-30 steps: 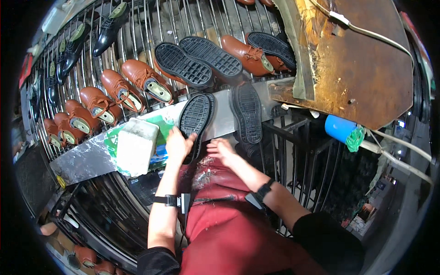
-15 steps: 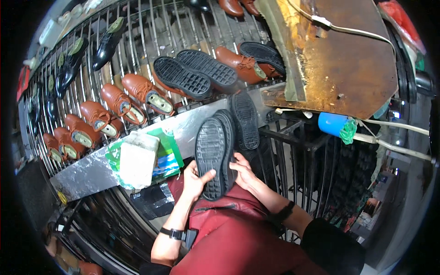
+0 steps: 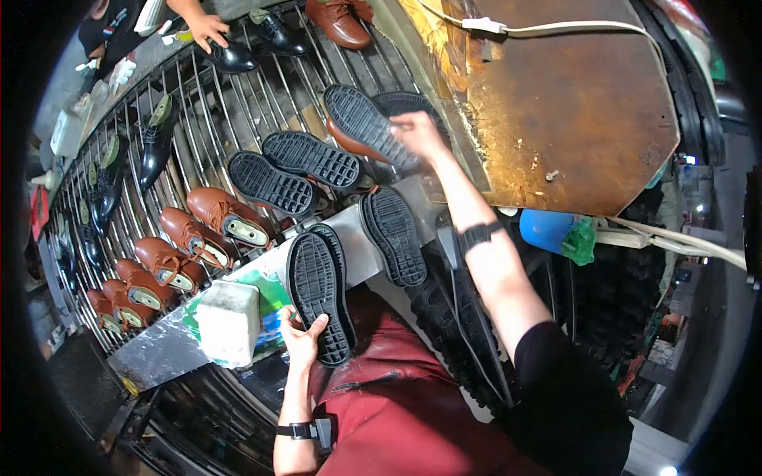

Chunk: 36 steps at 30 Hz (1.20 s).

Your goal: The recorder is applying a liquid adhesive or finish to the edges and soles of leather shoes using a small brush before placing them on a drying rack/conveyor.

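My left hand grips a small stack of black rubber shoe soles, tread side up, above my dark red apron. My right hand reaches out to the rack, its fingers closed on the heel end of another black sole. That sole lies over a brown leather shoe, mostly hidden beneath it. Left of it, two more soles rest tread up on brown shoes. Another pair of soles lies at the metal ledge's near edge.
Brown lace-up shoes line the barred rack, with black shoes behind. A whitish block sits on the metal ledge. At right are a brown board and a blue cylinder. A co-worker's hand touches a black shoe.
My right hand has left the stack and carried one sole forward onto a brown shoe. My left hand still holds the others. A co-worker's hand has appeared at the far left; the view has shifted.
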Available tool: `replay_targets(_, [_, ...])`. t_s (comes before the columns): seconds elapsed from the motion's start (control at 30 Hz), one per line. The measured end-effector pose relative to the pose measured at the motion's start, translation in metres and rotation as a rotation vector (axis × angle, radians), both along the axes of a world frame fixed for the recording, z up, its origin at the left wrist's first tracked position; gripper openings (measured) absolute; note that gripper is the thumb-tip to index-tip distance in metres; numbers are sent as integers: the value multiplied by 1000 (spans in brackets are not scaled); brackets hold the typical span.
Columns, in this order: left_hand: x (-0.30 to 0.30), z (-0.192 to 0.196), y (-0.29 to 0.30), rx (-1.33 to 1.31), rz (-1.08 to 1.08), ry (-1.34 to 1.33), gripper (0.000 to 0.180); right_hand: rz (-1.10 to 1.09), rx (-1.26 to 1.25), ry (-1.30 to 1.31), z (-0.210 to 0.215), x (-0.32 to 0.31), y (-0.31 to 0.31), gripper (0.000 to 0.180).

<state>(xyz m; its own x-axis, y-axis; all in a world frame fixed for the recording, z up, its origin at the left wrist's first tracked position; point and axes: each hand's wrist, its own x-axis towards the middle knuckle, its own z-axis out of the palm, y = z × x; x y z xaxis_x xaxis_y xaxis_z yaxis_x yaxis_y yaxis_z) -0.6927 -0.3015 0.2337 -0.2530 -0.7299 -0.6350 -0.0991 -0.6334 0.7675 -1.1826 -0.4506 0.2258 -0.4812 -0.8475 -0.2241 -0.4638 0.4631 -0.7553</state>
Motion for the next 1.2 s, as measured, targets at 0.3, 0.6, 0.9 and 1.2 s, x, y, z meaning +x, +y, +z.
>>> replay_targets(0.3, [-7,23,5,64,230,-72,43,-75,-274,734,1,86,65,41])
replay_targets(0.6, [4,81,-45,-82,432,-151,47,-294,600,449,-61,225,247,142])
replay_targets(0.9, [97,-21,-266,-269,792,-214,43,-506,103,-313,-47,251,273,97])
replay_targets(1.2, [119,-67,-301,-37,695,-195,46,-356,162,-188,99,395,252,111])
